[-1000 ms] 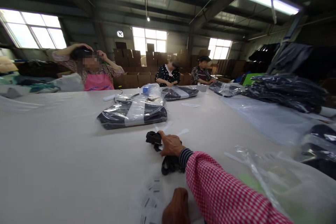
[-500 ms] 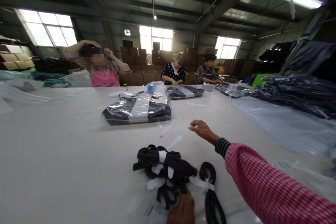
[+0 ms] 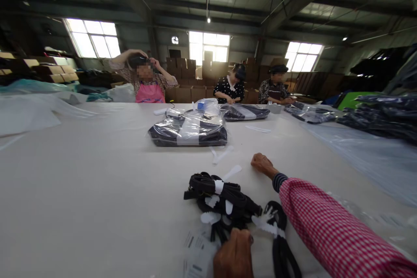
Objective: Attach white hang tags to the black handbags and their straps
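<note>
My right hand (image 3: 262, 164) rests on the white table (image 3: 81, 182) with its fingers curled in and nothing visible in them, a little right of a bundle of black straps (image 3: 223, 195) tied with white tags. Another black strap loop (image 3: 282, 247) lies beside my red checked sleeve (image 3: 329, 234). At the bottom edge, my left hand (image 3: 233, 255) shows only its back. It sits at the near end of the straps and beside a sheet of printed labels (image 3: 197, 256); its fingers are hidden. White paper strips (image 3: 222, 155) lie just beyond the straps.
A dark garment in a clear bag (image 3: 189, 130) lies mid-table, with more bagged garments (image 3: 245, 112) behind and a dark pile (image 3: 381, 117) at right. Clear plastic sheets (image 3: 368, 156) cover the right side. Three people (image 3: 147, 81) sit at the far edge before stacked cartons.
My right hand left the straps, rose to the right with fingers apart, then settled on the table with fingers curled. The strap bundle came into full view; my left hand stayed low.
</note>
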